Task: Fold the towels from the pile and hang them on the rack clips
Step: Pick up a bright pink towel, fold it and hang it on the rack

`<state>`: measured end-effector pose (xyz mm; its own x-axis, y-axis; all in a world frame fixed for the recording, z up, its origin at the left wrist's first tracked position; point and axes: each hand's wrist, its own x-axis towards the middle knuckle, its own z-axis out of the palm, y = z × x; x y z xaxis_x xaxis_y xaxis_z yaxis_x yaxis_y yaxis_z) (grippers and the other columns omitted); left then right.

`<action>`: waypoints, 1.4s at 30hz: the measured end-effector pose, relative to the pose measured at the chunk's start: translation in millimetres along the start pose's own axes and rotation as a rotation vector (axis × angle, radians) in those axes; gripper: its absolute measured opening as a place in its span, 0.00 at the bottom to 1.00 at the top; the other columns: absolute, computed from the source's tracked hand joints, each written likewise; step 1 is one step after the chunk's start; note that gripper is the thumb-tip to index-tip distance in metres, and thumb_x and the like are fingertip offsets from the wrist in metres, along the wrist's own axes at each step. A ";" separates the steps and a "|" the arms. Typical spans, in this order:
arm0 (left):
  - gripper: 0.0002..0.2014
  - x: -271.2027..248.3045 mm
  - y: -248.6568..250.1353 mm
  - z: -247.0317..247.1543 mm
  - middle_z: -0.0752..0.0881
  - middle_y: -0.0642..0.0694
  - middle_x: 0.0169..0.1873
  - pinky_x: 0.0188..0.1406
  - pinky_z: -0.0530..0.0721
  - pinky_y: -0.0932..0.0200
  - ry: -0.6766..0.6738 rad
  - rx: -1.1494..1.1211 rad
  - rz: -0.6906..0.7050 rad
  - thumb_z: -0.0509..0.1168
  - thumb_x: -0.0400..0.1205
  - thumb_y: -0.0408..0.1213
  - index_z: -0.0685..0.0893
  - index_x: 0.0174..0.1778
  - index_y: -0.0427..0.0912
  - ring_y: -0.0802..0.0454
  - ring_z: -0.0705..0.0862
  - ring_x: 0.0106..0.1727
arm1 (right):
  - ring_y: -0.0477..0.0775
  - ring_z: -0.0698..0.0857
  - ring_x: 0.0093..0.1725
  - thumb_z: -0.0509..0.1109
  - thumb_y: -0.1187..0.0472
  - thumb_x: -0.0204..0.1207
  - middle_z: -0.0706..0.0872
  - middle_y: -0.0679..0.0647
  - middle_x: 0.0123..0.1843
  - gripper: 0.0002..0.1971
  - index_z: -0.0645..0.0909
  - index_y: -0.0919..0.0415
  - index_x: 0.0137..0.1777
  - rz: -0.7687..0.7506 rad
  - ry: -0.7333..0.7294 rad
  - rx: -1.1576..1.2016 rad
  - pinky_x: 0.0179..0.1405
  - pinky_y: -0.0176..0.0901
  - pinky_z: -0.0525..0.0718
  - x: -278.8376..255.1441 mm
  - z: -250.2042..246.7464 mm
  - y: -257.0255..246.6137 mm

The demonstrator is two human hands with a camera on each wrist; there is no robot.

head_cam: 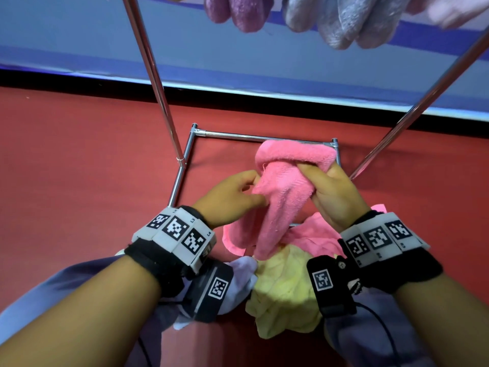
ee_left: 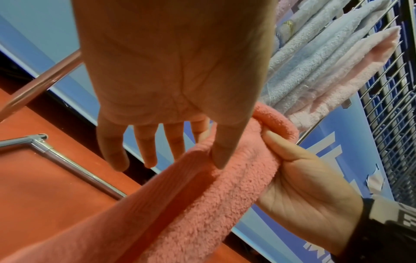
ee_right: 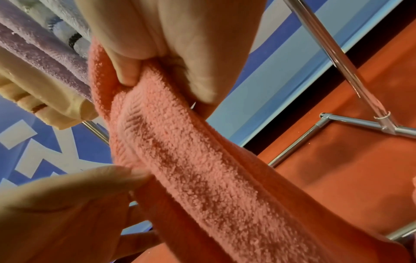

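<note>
red floor under a chrome rack, with hung towels far above. right hand clenches the pink towel bunched at centre; left hand pinches its left edge. soft, light, floppy; best held by corners.

Bright pink towel up front, its terry nap plain, with a ribbed band at one end. Beneath it a pale yellow towel, a more pink one beside that. The floor is solid red. Chrome silver rack. Above the pink towel hang mauve and grey-lilac towels. Wristbands grey, carrying black-and-white square codes. Wall blue.
</note>
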<state>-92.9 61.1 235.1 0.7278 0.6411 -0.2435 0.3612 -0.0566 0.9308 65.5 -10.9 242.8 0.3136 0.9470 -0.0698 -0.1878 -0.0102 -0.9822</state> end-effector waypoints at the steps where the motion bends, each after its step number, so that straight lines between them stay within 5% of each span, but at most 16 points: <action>1: 0.18 0.0 0.5 0.1 0.85 0.40 0.47 0.63 0.78 0.48 -0.008 0.002 0.015 0.66 0.67 0.39 0.81 0.49 0.32 0.51 0.82 0.51 | 0.45 0.87 0.51 0.65 0.65 0.75 0.90 0.47 0.46 0.09 0.84 0.55 0.50 0.004 -0.003 0.011 0.55 0.39 0.83 0.1 -1.2 0.4; 4: 0.10 1.0 1.4 0.2 0.83 0.41 0.39 0.44 0.82 0.57 -0.068 -0.043 0.009 0.66 0.69 0.32 0.80 0.44 0.33 0.52 0.80 0.40 | 0.47 0.88 0.49 0.69 0.68 0.71 0.90 0.49 0.45 0.11 0.82 0.58 0.53 0.002 -0.004 0.025 0.50 0.40 0.84 0.9 -6.2 1.5; 6: 0.07 2.8 0.2 0.3 0.77 0.41 0.32 0.27 0.75 0.68 -0.057 -0.051 -0.023 0.68 0.74 0.25 0.75 0.38 0.37 0.54 0.74 0.31 | 0.47 0.86 0.46 0.70 0.68 0.64 0.88 0.49 0.43 0.14 0.81 0.55 0.50 -0.009 0.015 -0.007 0.47 0.40 0.83 1.8 -8.5 0.4; 9: 0.15 3.9 -1.9 0.9 0.72 0.50 0.27 0.25 0.68 0.70 -0.010 -0.057 0.006 0.68 0.76 0.22 0.72 0.34 0.42 0.58 0.69 0.27 | 0.46 0.82 0.41 0.70 0.70 0.60 0.84 0.48 0.40 0.15 0.78 0.51 0.45 -0.018 0.019 -0.038 0.41 0.37 0.80 1.9 -10.3 0.0; 12: 0.14 2.9 -2.5 -1.3 0.73 0.50 0.29 0.24 0.69 0.73 0.030 -0.063 0.004 0.69 0.75 0.20 0.75 0.48 0.42 0.63 0.70 0.24 | 0.48 0.80 0.41 0.73 0.70 0.59 0.83 0.48 0.41 0.17 0.79 0.49 0.44 -0.013 0.003 -0.068 0.37 0.37 0.79 0.4 -10.0 -0.1; 16: 0.35 3.9 -3.9 -1.2 0.74 0.50 0.31 0.26 0.73 0.70 0.003 -0.024 -0.039 0.68 0.76 0.23 0.65 0.76 0.51 0.62 0.73 0.26 | 0.47 0.82 0.30 0.76 0.70 0.67 0.82 0.52 0.36 0.12 0.76 0.60 0.45 0.069 -0.007 -0.099 0.21 0.35 0.79 -3.7 -7.4 -2.7; 19: 0.40 2.2 -2.5 -1.6 0.78 0.47 0.35 0.35 0.78 0.64 -0.039 0.020 -0.044 0.66 0.77 0.25 0.58 0.81 0.53 0.56 0.77 0.33 | 0.48 0.81 0.33 0.70 0.65 0.74 0.81 0.58 0.37 0.13 0.76 0.75 0.52 0.094 -0.037 -0.064 0.28 0.34 0.80 -5.1 -4.6 -1.1; 23: 0.33 -0.2 2.4 1.5 0.80 0.48 0.43 0.40 0.78 0.70 -0.079 -0.074 0.023 0.64 0.75 0.20 0.67 0.74 0.50 0.63 0.79 0.38 | 0.46 0.82 0.35 0.67 0.63 0.71 0.82 0.55 0.36 0.10 0.75 0.69 0.47 0.134 -0.121 0.098 0.32 0.33 0.80 -6.3 2.2 -3.7; 25: 0.22 0.4 5.3 2.4 0.79 0.41 0.41 0.39 0.76 0.65 -0.081 -0.022 0.031 0.66 0.75 0.24 0.77 0.64 0.43 0.58 0.76 0.38 | 0.45 0.83 0.32 0.65 0.65 0.69 0.83 0.52 0.32 0.05 0.73 0.65 0.43 0.127 -0.146 0.156 0.30 0.33 0.80 -7.2 4.3 -6.0; 27: 0.12 3.6 0.5 -0.6 0.84 0.37 0.41 0.47 0.80 0.58 -0.066 0.094 0.013 0.70 0.72 0.37 0.85 0.50 0.38 0.55 0.79 0.41 | 0.44 0.82 0.31 0.66 0.66 0.70 0.83 0.50 0.31 0.04 0.72 0.64 0.41 0.094 -0.138 0.166 0.29 0.33 0.80 -7.0 3.9 -7.5; 31: 0.22 7.2 -14.9 -6.6 0.88 0.41 0.49 0.62 0.80 0.46 -0.077 0.218 -0.115 0.70 0.61 0.59 0.89 0.43 0.49 0.44 0.83 0.58 | 0.41 0.82 0.32 0.64 0.69 0.77 0.83 0.45 0.30 0.03 0.74 0.63 0.43 -0.047 0.032 0.141 0.33 0.31 0.80 -2.1 -1.4 -9.0; 34: 0.14 8.0 -16.5 -11.3 0.89 0.41 0.49 0.60 0.80 0.47 0.027 0.243 -0.154 0.70 0.75 0.48 0.87 0.47 0.41 0.44 0.85 0.53 | 0.39 0.80 0.32 0.65 0.70 0.78 0.82 0.45 0.32 0.03 0.73 0.65 0.48 -0.116 0.215 0.075 0.34 0.30 0.78 4.1 -10.0 -6.8; 36: 0.09 8.2 -14.5 -14.6 0.86 0.40 0.42 0.53 0.81 0.46 0.161 0.243 -0.100 0.63 0.83 0.40 0.80 0.44 0.36 0.45 0.82 0.45 | 0.40 0.77 0.33 0.71 0.66 0.75 0.78 0.47 0.36 0.09 0.73 0.57 0.45 -0.086 0.272 -0.087 0.32 0.32 0.76 5.9 -16.8 -3.4; 39: 0.10 6.2 -7.9 -14.6 0.75 0.50 0.31 0.35 0.75 0.56 0.298 0.225 -0.044 0.58 0.85 0.39 0.72 0.39 0.42 0.51 0.74 0.35 | 0.45 0.78 0.34 0.76 0.66 0.68 0.80 0.47 0.41 0.14 0.75 0.48 0.43 0.057 0.283 -0.325 0.28 0.41 0.77 4.5 -24.3 3.7; 42: 0.09 5.3 -4.0 -13.1 0.73 0.56 0.28 0.30 0.71 0.60 0.320 0.141 0.033 0.58 0.86 0.39 0.73 0.40 0.42 0.59 0.72 0.30 | 0.51 0.82 0.45 0.76 0.70 0.64 0.83 0.47 0.49 0.19 0.79 0.45 0.47 0.156 0.204 -0.419 0.40 0.48 0.80 2.6 -25.2 8.0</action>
<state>-98.1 74.7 233.7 0.5285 0.8436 -0.0952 0.4336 -0.1718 0.8846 88.3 -16.6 230.4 0.4950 0.8424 -0.2131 0.1305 -0.3145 -0.9402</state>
